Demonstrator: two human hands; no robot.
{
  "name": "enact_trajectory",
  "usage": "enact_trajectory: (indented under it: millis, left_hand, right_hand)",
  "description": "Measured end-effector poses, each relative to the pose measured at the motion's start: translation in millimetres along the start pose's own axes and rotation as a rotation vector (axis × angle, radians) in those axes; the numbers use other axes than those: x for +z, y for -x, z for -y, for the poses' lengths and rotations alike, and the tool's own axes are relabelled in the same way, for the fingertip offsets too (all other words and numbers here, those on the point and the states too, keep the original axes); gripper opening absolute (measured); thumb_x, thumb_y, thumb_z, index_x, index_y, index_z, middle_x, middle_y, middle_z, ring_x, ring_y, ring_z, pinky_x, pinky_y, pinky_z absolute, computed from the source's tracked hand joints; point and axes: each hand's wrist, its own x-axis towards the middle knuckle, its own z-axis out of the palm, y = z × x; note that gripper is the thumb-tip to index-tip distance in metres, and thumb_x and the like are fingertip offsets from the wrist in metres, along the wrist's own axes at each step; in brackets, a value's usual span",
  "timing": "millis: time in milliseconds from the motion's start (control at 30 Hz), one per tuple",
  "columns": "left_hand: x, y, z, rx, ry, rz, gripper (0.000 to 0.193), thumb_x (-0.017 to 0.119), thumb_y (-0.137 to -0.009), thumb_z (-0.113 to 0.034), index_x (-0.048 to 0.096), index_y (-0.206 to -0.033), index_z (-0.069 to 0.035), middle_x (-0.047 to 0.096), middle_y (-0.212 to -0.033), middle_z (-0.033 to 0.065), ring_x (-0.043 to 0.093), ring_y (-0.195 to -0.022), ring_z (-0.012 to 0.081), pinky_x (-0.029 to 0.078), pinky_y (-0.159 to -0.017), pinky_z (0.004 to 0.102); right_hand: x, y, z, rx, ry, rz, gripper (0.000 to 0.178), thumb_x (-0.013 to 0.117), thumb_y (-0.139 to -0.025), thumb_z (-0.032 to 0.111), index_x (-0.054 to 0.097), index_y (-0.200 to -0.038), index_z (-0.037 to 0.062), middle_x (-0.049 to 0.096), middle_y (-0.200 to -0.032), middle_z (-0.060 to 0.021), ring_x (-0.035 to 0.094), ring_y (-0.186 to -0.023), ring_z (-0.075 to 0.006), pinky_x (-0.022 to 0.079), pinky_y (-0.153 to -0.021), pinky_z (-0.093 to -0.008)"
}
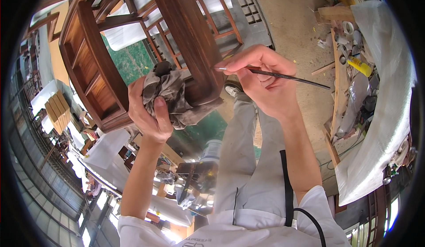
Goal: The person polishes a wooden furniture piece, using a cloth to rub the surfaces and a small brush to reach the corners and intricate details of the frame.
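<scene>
A dark reddish-brown wooden piece of furniture (188,30) with a thick post and a panelled frame stands in front of me, its lower end close to both hands. My left hand (148,122) is wrapped round a crumpled, stained rag (170,96), which lies against the frame beside the post's end. Pinched in my right hand (272,83) is a thin dark-handled brush (292,76). The brush's handle points to the right, and its metal collar is beside the post's edge. My fingers partly hide its tip.
Wooden slatted frames (164,34) lie behind the furniture. On the right, a wooden-edged area holds clutter and a yellow bottle (359,65), next to translucent plastic sheeting (376,127). A white bucket (211,150) stands by my legs. Stacked light wood blocks (57,110) are at far left.
</scene>
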Motion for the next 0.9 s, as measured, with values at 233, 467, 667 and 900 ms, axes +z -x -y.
enact_trajectory:
  millis: [233,467,667,900]
  left_hand:
    - [0.6,-0.6,-0.8,0.005,0.005,-0.003,0.044,0.053,-0.090,-0.024,0.052,-0.119,0.009,0.059,-0.102,0.0229,0.059,-0.088,0.0320,0.047,-0.082,0.0392]
    - [1.7,1.2,0.1,0.001,0.024,-0.023,0.043,0.053,-0.090,-0.023,0.052,-0.118,0.009,0.059,-0.101,0.0227,0.058,-0.086,0.0319,0.047,-0.081,0.0390]
    - [1.5,0.5,0.6,0.014,0.005,-0.012,0.043,0.053,-0.090,-0.022,0.051,-0.118,0.010,0.058,-0.100,0.0226,0.057,-0.085,0.0315,0.047,-0.079,0.0388]
    - [1.5,0.7,0.7,0.014,0.000,-0.015,0.043,0.053,-0.090,-0.022,0.051,-0.119,0.009,0.058,-0.100,0.0225,0.058,-0.085,0.0312,0.047,-0.079,0.0384]
  right_hand:
    - [-0.8,0.4,-0.9,-0.008,-0.017,0.007,0.022,0.048,-0.085,-0.018,0.063,-0.089,-0.0037,0.070,-0.093,-0.0141,0.070,-0.096,-0.0209,0.056,-0.085,-0.0297]
    - [-0.3,-0.3,-0.4,-0.009,-0.012,0.008,0.021,0.048,-0.085,-0.018,0.063,-0.088,-0.0038,0.070,-0.092,-0.0139,0.070,-0.096,-0.0212,0.056,-0.084,-0.0293]
    - [0.2,0.9,-1.3,-0.003,-0.020,-0.011,0.021,0.048,-0.085,-0.018,0.063,-0.088,-0.0036,0.070,-0.092,-0.0138,0.070,-0.095,-0.0210,0.056,-0.084,-0.0292]
    - [-0.6,3.3,-5.0,-0.003,-0.052,-0.021,0.014,0.057,-0.081,-0.009,0.066,-0.089,-0.0024,0.072,-0.095,-0.0111,0.069,-0.091,-0.0128,0.055,-0.083,-0.0254]
